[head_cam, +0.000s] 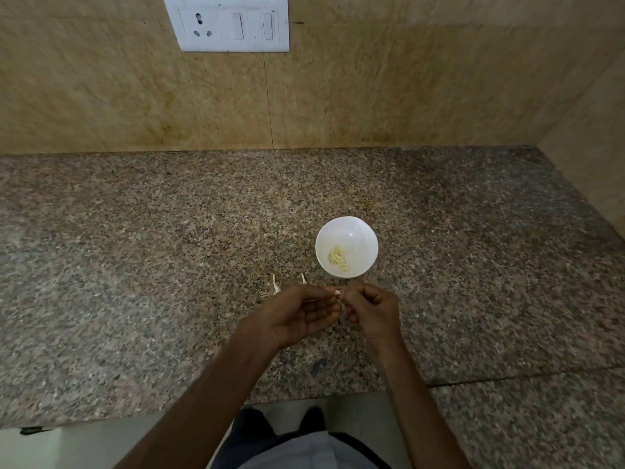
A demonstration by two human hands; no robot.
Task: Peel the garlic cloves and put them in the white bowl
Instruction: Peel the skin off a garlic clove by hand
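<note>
No legible text, no labels, brands, numbers or signs anywhere in view

white bowl [348, 228], pale yellow cloves [338, 256], speckled grey-brown counter [135, 265]

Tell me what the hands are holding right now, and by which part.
A garlic clove, pinched between the fingertips of the left hand and the right hand. Which end each hand grips is too small to tell.
</note>
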